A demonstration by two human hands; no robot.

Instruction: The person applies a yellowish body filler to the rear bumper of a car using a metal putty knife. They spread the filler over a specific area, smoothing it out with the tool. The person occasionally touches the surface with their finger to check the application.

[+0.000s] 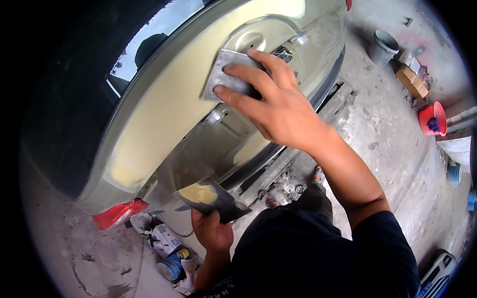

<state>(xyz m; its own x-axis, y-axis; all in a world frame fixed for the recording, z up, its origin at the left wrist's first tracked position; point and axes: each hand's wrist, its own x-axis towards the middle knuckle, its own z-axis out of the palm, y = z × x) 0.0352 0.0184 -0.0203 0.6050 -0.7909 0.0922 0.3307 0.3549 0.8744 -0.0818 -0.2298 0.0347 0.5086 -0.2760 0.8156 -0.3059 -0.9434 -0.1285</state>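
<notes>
My right hand presses a flat grey square putty spreader against the body panel of a car, its fingers spread over the plate's face. Pale yellow filler covers a long curved band of that panel, left of and above the spreader. Lower down, my left hand grips the near edge of a dark flat mixing board. On the board sits a smeared lump of yellow putty. The putty under the spreader's edge is hidden.
A red tail light sits at the panel's lower left corner. Boxes and a blue can lie on the floor below it. To the right stand a grey bucket, a cardboard box and a red bucket. My feet are on the concrete floor.
</notes>
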